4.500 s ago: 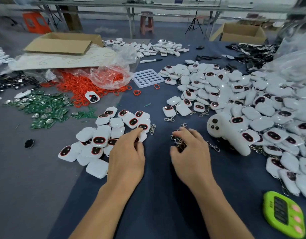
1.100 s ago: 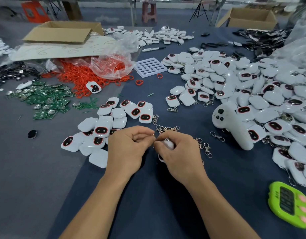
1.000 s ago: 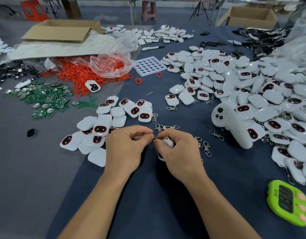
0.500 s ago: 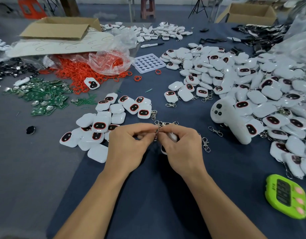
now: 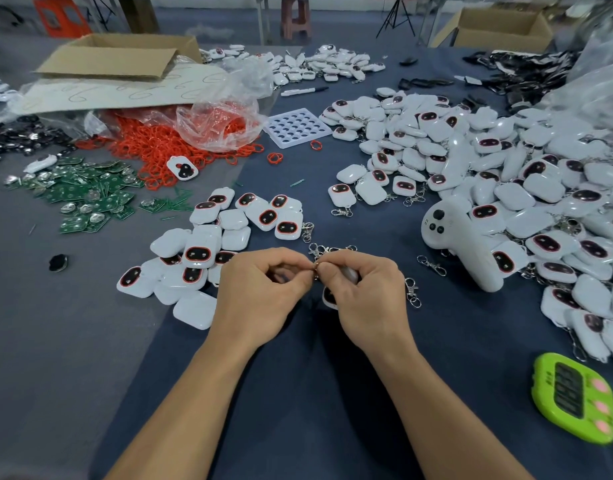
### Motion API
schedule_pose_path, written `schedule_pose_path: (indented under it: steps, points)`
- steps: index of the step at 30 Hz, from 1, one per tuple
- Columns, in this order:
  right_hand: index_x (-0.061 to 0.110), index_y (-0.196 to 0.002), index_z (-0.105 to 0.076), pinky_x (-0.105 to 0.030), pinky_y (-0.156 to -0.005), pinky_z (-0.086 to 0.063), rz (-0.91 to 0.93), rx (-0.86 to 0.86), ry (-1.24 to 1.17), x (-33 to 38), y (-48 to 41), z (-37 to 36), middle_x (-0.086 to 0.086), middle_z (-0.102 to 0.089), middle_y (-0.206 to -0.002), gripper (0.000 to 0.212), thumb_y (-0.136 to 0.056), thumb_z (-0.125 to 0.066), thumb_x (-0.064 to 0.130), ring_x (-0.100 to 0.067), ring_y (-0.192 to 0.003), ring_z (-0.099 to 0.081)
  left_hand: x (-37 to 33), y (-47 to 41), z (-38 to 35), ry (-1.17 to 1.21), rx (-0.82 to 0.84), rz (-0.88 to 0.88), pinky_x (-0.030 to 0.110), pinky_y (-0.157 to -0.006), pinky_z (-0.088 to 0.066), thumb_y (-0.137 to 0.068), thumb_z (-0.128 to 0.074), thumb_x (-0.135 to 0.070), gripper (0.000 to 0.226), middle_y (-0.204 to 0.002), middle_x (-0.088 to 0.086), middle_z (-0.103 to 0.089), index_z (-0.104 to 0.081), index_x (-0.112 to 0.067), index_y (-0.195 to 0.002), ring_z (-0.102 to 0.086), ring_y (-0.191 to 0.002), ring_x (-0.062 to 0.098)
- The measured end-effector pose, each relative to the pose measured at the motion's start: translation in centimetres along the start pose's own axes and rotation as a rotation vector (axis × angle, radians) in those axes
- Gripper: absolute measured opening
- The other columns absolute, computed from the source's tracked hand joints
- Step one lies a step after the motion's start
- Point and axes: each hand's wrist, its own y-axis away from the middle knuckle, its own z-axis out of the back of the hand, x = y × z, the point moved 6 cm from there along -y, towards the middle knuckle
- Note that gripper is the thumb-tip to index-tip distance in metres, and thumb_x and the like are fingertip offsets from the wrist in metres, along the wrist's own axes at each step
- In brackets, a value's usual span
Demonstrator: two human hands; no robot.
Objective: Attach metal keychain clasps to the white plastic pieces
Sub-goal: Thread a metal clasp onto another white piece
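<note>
My right hand [image 5: 362, 299] curls round a white plastic piece [image 5: 332, 296], mostly hidden under the palm. My left hand [image 5: 262, 294] meets it fingertip to fingertip and pinches a small metal clasp [image 5: 314, 268] at the piece's top. Several loose clasps [image 5: 327, 250] lie just beyond my fingers, and another clasp [image 5: 411, 292] lies right of my right hand. A small pile of white pieces [image 5: 211, 251] sits left of my hands. A large heap of white pieces [image 5: 499, 188], many with clasps on them, fills the right side.
A white handheld controller [image 5: 461, 242] lies right of my hands, a green timer [image 5: 573, 396] at the near right. Orange rings [image 5: 152, 147], a clear bag [image 5: 218, 123], green circuit boards [image 5: 80, 195], a white tray [image 5: 296, 128] and a cardboard box [image 5: 118, 55] occupy the left and back.
Earlier my hands were apart on the cloth, reaching for a piece and clasps. Now they are together over the cloth, holding a piece and a clasp; over the last second they barely moved.
</note>
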Motion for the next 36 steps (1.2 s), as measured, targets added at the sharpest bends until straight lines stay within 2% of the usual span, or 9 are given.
schedule_pose_path:
  steps: [8, 17, 20, 23, 25, 28, 30, 32, 36]
  points:
    - [0.042, -0.074, -0.074, -0.009, -0.059, -0.048, 0.013, -0.001, 0.040, 0.2, 0.0, 0.0, 0.011, -0.074, -0.073, 0.037, -0.092, -0.076, 0.010, -0.010, -0.064, -0.066, -0.1, 0.0, -0.1, 0.052, 0.049, 0.019, 0.019, -0.060, -0.051, -0.076, -0.074, -0.007, 0.028, -0.068, -0.005, -0.071, -0.078, -0.034, -0.079, -0.058, -0.061, 0.004]
    - [0.027, -0.084, -0.081, -0.020, -0.066, -0.053, 0.013, 0.071, 0.074, -0.6, -0.2, -0.5, 0.013, -0.074, -0.073, 0.017, -0.094, -0.074, 0.014, -0.005, -0.067, -0.065, 0.3, 0.0, -0.3, 0.081, 0.049, 0.045, 0.019, -0.054, -0.043, -0.064, -0.067, -0.020, 0.014, -0.061, -0.002, -0.064, -0.075, -0.030, -0.070, -0.048, -0.056, 0.005]
    - [0.026, -0.085, -0.077, -0.015, -0.065, -0.049, 0.009, 0.067, 0.052, -0.3, -0.1, -0.6, 0.015, -0.072, -0.071, 0.018, -0.098, -0.069, 0.016, -0.005, -0.067, -0.065, 0.3, 0.0, 0.4, 0.084, -0.081, 0.070, 0.015, -0.052, -0.038, -0.064, -0.066, -0.020, 0.010, -0.056, -0.011, -0.055, -0.073, -0.027, -0.066, -0.043, -0.054, 0.004]
    - [0.028, -0.085, -0.069, -0.014, -0.062, -0.046, 0.036, 0.010, 0.107, 0.2, 0.3, -0.2, 0.013, -0.066, -0.068, 0.021, -0.104, -0.061, 0.022, -0.007, -0.064, -0.058, 1.0, 0.1, 2.3, 0.093, -0.362, 0.165, 0.010, -0.051, -0.037, -0.065, -0.067, -0.021, 0.008, -0.053, -0.016, -0.052, -0.072, -0.026, -0.068, -0.044, -0.051, 0.001]
    - [0.028, -0.085, -0.063, -0.016, -0.055, -0.046, 0.037, 0.014, 0.069, 0.6, 0.6, -0.4, 0.004, -0.062, -0.067, 0.023, -0.106, -0.057, 0.023, -0.007, -0.056, -0.055, 1.3, 0.3, 3.3, 0.030, -0.500, 0.188, 0.011, -0.053, -0.040, -0.066, -0.067, -0.025, 0.006, -0.055, -0.014, -0.057, -0.071, -0.027, -0.069, -0.048, -0.052, 0.002]
    - [0.024, -0.088, -0.061, -0.030, -0.047, -0.054, -0.104, 0.142, -0.171, 0.7, 0.6, -2.2, -0.011, -0.067, -0.073, 0.023, -0.107, -0.053, 0.015, -0.020, -0.052, -0.066, 1.0, 0.6, 3.4, -0.117, -0.548, 0.169, 0.023, -0.059, -0.046, -0.067, -0.062, -0.032, 0.006, -0.064, -0.013, -0.062, -0.066, -0.028, -0.070, -0.057, -0.061, 0.008]
    - [0.020, -0.098, -0.062, -0.034, -0.052, -0.058, -0.260, 0.256, -0.283, 0.6, 0.4, -4.0, -0.020, -0.069, -0.092, 0.014, -0.103, -0.055, 0.008, -0.021, -0.058, -0.068, 0.7, 0.6, 3.1, -0.214, -0.538, 0.156, 0.028, -0.059, -0.045, -0.069, -0.059, -0.036, 0.007, -0.071, -0.016, -0.063, -0.062, -0.031, -0.071, -0.059, -0.068, 0.008]
    - [0.021, -0.109, -0.061, -0.032, -0.057, -0.060, -0.385, 0.327, -0.274, 0.1, -0.2, -4.9, -0.019, -0.066, -0.107, 0.023, -0.094, -0.062, 0.003, -0.015, -0.063, -0.069, 0.7, 0.6, 2.9, -0.323, -0.512, 0.159, 0.027, -0.057, -0.042, -0.069, -0.057, -0.038, 0.007, -0.072, -0.016, -0.062, -0.059, -0.032, -0.072, -0.058, -0.072, 0.005]
    - [0.028, -0.113, -0.060, -0.034, -0.063, -0.064, -0.355, 0.114, -0.126, 0.0, -2.8, -2.3, -0.010, -0.070, -0.100, 0.034, -0.092, -0.054, 0.002, -0.015, -0.062, -0.071, 0.4, 0.3, 1.8, -0.487, -0.400, 0.103, 0.024, -0.056, -0.037, -0.074, -0.064, -0.033, 0.005, -0.067, -0.014, -0.059, -0.060, -0.032, -0.074, -0.053, -0.064, 0.007]
